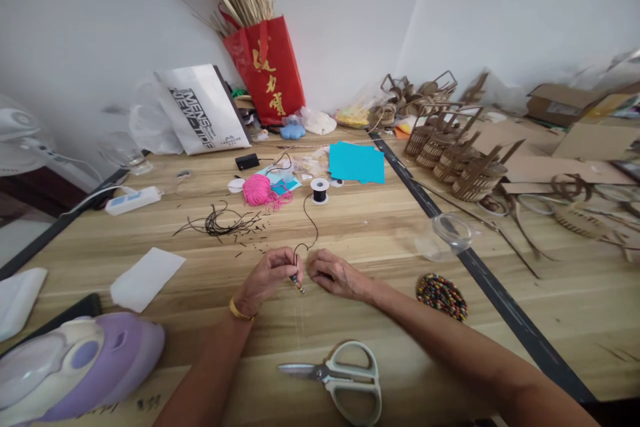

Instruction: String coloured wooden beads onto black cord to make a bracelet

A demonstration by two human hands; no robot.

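Observation:
My left hand (273, 273), with a yellow band at its wrist, pinches a short string of colourful beads (299, 284). A black cord (316, 230) runs from a white-flanged spool (320, 191) down to the left fingers. Close beside it, my right hand (336, 273) is closed with its fingertips curled. What it grips, if anything, is hidden. Below the hands lie white-handled scissors (350, 373), blades pointing left. To the right of the right forearm sits a coiled pile of multicoloured beads (442, 296).
Cut black cords (220, 221), pink yarn (257, 190) and blue sheets (357, 162) lie farther back. A purple-and-cream device (100, 367) stands front left, a white paper (147, 278) beyond it. Small woven baskets (453, 153) and a clear round container (450, 233) are at right.

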